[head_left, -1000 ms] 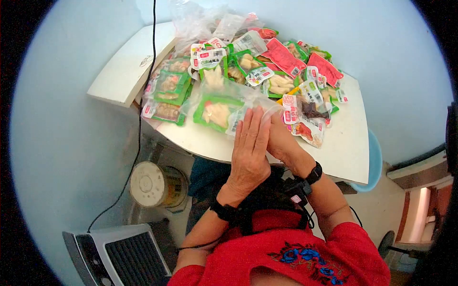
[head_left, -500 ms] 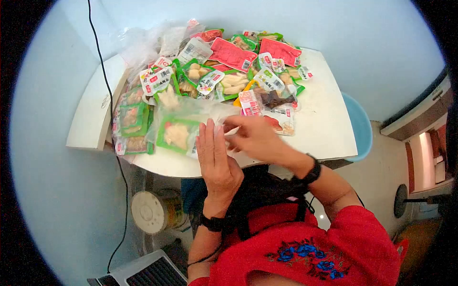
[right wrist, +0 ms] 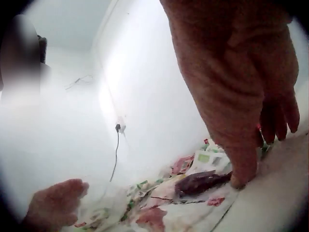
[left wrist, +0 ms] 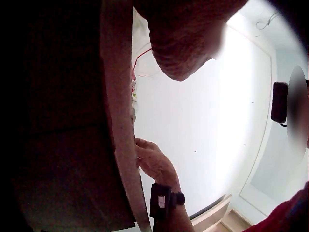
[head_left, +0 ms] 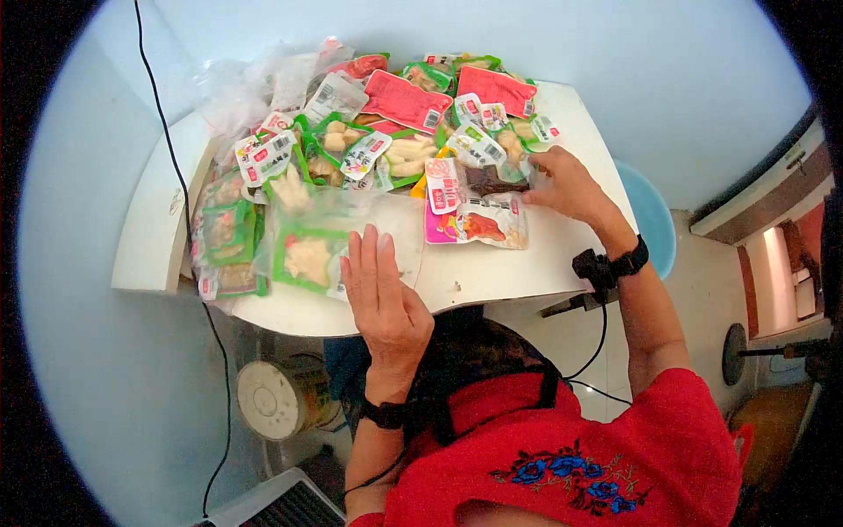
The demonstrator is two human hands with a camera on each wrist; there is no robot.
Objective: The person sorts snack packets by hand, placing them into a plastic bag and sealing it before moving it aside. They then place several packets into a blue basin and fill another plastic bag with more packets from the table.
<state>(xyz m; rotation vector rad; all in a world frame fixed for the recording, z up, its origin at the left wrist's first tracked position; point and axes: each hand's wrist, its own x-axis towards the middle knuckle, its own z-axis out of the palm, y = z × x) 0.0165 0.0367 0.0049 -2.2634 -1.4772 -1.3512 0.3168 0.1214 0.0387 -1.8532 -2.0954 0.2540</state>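
In the head view the left hand (head_left: 386, 303) lies with straight fingers on the right end of a clear plastic bag, beside a green-edged packet (head_left: 307, 259) of pale food inside it. The right hand (head_left: 575, 189) reaches over the right side of the pile, fingers bent loosely, its fingertips at the edge of a dark brown packet (head_left: 493, 181). Whether it touches that packet cannot be told. Below lies a white and pink packet (head_left: 479, 224). The right wrist view shows the right hand (right wrist: 241, 82) with its thumb near the dark packet (right wrist: 200, 183).
Many food packets, among them a red one (head_left: 407, 101), are heaped along the back of the white table (head_left: 562, 255). Crumpled clear bags (head_left: 255, 88) lie at the back left. A black cable (head_left: 167, 132) hangs at the left; a blue basin (head_left: 650, 220) stands beyond the right edge.
The right hand has left the left hand's side and moved right to the dark packet. The left hand stays on the bag. The head view has shifted, so the table appears further left.
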